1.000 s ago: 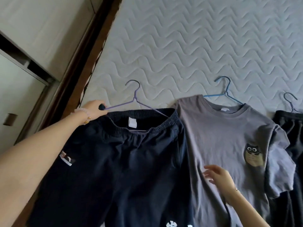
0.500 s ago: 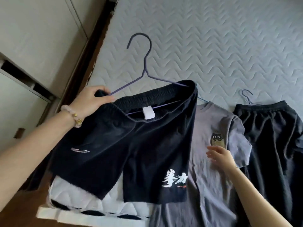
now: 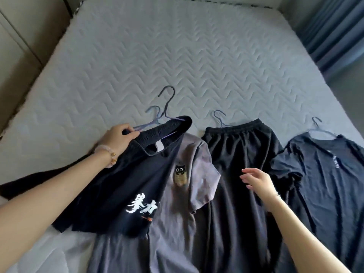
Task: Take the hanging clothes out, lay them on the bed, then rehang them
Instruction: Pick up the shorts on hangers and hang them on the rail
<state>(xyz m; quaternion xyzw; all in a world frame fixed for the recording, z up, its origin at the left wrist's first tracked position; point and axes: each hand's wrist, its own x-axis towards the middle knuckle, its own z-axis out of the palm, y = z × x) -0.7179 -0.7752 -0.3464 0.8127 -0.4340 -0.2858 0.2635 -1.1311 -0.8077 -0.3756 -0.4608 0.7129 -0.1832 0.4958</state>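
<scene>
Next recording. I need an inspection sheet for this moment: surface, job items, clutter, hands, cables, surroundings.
Surface: pale quilted mattress, with clothes in a row along its near side.
Job's things: printed dark shorts on a hanger, overlapping the grey owl T-shirt. To the right lie a black elastic-waisted garment and a navy T-shirt, each on its own hanger.
Clutter: dark cloth under the left forearm; unclear what it is.
Hands: left hand grips the hanger at the shorts' waistband. Right hand is open over the black garment and holds nothing.
Cables: nothing seen.
Surroundings: pale cabinet panels on the left, blue curtain on the right.
</scene>
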